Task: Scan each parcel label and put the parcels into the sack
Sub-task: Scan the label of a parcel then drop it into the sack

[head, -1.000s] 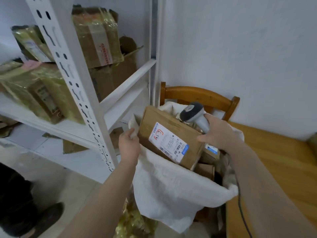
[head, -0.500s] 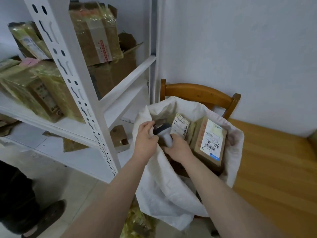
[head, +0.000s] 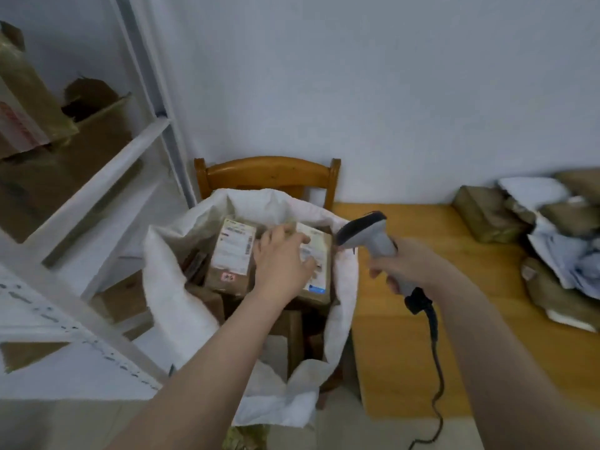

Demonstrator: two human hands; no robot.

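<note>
White sack (head: 165,254) stands open-mouthed on a wooden chair (head: 269,172), between a white metal shelf (head: 107,186) and a wooden table (head: 418,336). At least two cardboard parcels are inside the sack near the top, labels up: left parcel (head: 229,254) with a large white label and a small red sticker, right parcel (head: 319,280) with a white label that has a blue corner mark. More brown cardboard shows lower in the sack, details unclear. Left hand (head: 282,259) reaches into the sack mouth, fingers loose and spread, lying flat across the top of the right parcel and partly covering its label; not curled round anything. Right hand (head: 406,264) is wrapped round the handle of a grey barcode scanner (head: 365,232), held over the table edge just beside the sack's right rim, with its dark head pointed left toward the parcels. A black cable (head: 436,352) hangs from the handle base down to the floor. More wrapped parcels (head: 487,216) and white mailers are piled on the far right of the table, well apart from the sack. Taped cardboard boxes (head: 65,157) sit on the shelf at left; frame is motion-blurred there.
</note>
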